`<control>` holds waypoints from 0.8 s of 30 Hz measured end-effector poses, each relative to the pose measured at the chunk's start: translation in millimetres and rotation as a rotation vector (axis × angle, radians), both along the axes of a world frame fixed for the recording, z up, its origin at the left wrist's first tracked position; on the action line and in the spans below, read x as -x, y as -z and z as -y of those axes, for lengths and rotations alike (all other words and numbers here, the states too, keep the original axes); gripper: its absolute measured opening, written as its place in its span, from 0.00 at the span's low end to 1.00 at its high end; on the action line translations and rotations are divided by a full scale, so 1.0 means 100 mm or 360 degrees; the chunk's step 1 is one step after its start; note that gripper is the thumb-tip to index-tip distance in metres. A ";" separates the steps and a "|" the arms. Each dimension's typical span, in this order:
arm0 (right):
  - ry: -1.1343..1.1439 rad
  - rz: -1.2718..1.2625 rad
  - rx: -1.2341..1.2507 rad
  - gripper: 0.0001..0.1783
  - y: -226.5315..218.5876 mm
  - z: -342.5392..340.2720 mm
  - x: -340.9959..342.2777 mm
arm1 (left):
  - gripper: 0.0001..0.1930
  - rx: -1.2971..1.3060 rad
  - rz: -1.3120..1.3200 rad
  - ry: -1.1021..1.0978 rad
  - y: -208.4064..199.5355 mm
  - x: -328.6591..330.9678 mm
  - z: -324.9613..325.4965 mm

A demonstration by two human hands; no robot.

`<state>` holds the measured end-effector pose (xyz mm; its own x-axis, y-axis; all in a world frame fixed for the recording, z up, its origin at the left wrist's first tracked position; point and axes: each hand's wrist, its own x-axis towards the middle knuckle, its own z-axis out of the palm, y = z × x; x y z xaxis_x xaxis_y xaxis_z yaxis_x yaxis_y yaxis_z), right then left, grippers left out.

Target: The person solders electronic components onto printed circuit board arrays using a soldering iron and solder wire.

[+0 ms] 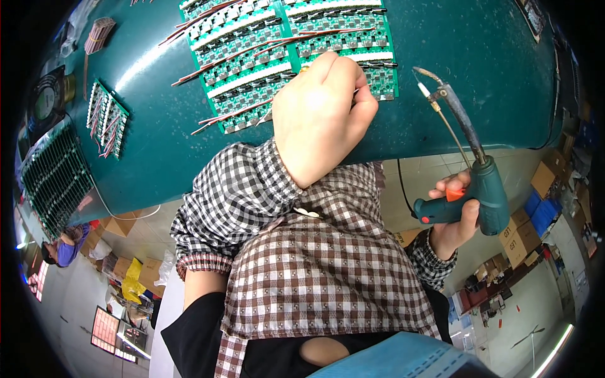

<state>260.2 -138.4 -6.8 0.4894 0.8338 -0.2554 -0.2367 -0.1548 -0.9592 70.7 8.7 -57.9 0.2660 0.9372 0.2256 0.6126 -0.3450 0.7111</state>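
Note:
My left hand (321, 113) is closed over the near edge of a panel of green circuit boards (217, 101), its fingers pinched together. The hand itself hides whatever lies between the fingertips. Thin red, black and white wires (265, 45) lie in rows across the panel, some sticking out past its left side. In my right hand (449, 234) is a dark green soldering gun (495, 195) with an orange trigger, gripped by its handle in front of the table's edge. Its bent metal barrel and thin feed tube reach up over the table, with the tip right of the panel, apart from it.
A small wired board piece (107, 120) and a tied wire bundle (99, 34) lie left on the green table (151, 145). Beyond are a black fan (47, 101) and a rack of boards (57, 176). A person in purple (74, 242) is at far left; cardboard boxes (520, 236) stand right.

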 end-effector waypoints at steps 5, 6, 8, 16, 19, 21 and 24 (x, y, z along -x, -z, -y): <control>-0.0044 0.0022 -0.0001 0.25 -0.04 0.00 0.04 | 0.07 -0.0047 0.0035 -0.0019 0.04 -0.02 0.00; -0.0061 0.0046 -0.0004 0.25 -0.04 0.00 0.05 | 0.07 -0.0046 0.0036 -0.0020 0.04 -0.02 0.00; -0.0076 0.0070 -0.0010 0.25 -0.03 0.01 0.06 | 0.07 -0.0065 0.0064 -0.0025 0.06 -0.02 0.01; -0.0158 0.0196 0.0088 0.25 -0.05 0.01 0.09 | 0.07 -0.0036 0.0031 -0.0023 0.03 -0.02 0.00; -0.0210 0.0212 0.0080 0.25 -0.04 0.03 0.07 | 0.07 -0.0039 0.0050 -0.0020 0.06 -0.02 0.00; -0.0220 0.0237 0.0098 0.25 -0.05 0.03 0.08 | 0.07 -0.0047 0.0064 -0.0019 0.06 -0.02 0.00; -0.0243 0.0290 0.0136 0.25 -0.05 0.05 0.10 | 0.07 -0.0024 0.0038 -0.0012 0.04 -0.01 -0.01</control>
